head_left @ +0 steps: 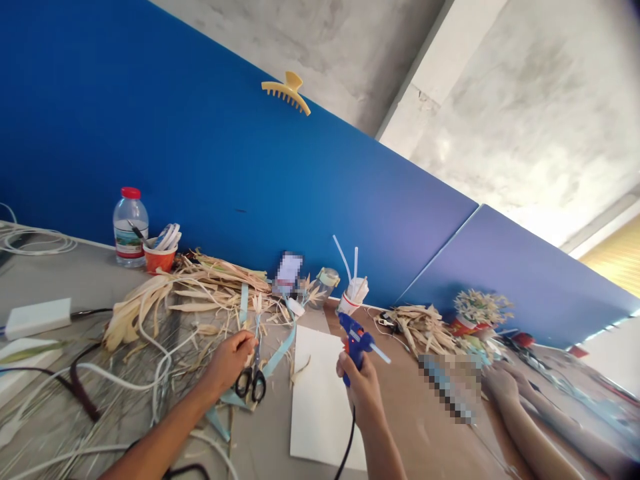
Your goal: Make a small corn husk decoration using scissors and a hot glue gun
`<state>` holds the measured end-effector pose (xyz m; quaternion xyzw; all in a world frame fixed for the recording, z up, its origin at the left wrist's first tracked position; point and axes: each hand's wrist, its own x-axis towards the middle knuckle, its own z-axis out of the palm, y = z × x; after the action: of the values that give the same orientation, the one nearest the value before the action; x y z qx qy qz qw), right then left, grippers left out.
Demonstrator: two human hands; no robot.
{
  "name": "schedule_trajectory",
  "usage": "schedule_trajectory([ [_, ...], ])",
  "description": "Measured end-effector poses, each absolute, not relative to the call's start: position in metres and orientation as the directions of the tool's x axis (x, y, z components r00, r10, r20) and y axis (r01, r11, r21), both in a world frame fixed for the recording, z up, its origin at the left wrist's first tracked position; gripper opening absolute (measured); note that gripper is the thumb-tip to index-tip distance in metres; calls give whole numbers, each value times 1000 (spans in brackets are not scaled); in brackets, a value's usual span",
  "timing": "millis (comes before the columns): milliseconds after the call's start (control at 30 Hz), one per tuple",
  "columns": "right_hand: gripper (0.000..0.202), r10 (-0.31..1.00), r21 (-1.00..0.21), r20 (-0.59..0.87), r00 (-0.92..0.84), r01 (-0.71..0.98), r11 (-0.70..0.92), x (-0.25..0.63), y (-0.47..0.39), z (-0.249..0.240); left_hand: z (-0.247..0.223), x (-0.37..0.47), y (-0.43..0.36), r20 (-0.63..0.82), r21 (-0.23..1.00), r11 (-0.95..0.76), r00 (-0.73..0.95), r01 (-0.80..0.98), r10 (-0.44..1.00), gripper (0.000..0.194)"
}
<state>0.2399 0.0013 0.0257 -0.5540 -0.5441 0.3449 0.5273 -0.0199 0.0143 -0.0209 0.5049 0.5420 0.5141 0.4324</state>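
My right hand (364, 383) grips a blue hot glue gun (356, 339). A clear glue stick (381, 354) pokes out of its back end, and a black cord hangs below. The fingers of my left hand (233, 360) are pinched together at the thin stem of a small dried-husk flower (257, 305), which stands upright. Black-handled scissors (251, 384) lie right beside that hand. Between my hands is a white sheet (320, 400) with a thin husk scrap on it. Pale blue ribbon (281, 350) runs along the table near the scissors.
Dried husks (220, 277) are heaped along the blue partition (200, 147). White cables (163, 367) loop across the left side. A bottle (131, 230), a red cup (160, 259), a jar (326, 283) and a cup (353, 298) of glue sticks stand behind. Another person's hands (503, 387) are at right.
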Motion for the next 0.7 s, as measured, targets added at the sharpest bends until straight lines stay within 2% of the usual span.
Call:
schedule_trajectory([
  [67, 44, 985, -988, 154, 73, 18, 153, 229, -3, 35, -22, -20, 15, 35, 997, -27, -111, 69, 993, 28],
  [133, 44, 995, -994, 103, -15, -45, 102, 216, -5, 40, -22, -20, 16, 22, 999, -17, -115, 45, 993, 29],
  [267, 39, 996, -1000, 24, -86, 15, 25, 187, -3, 31, -19, -19, 15, 14, 999, -9, -138, 39, 990, 31],
  [400, 27, 985, -997, 21, -170, 70, 33, 166, 1, 13, -19, -20, 14, 19, 999, -14, -142, 34, 990, 30],
  [533, 16, 963, -989, 89, -256, 94, 116, 158, 0, 6, -23, -20, 16, -1, 1000, 4, -138, 17, 990, 31],
  [700, 12, 944, -974, 144, -296, 128, 188, 158, -3, 8, -26, -21, 17, -21, 998, 29, -135, 58, 991, 29],
])
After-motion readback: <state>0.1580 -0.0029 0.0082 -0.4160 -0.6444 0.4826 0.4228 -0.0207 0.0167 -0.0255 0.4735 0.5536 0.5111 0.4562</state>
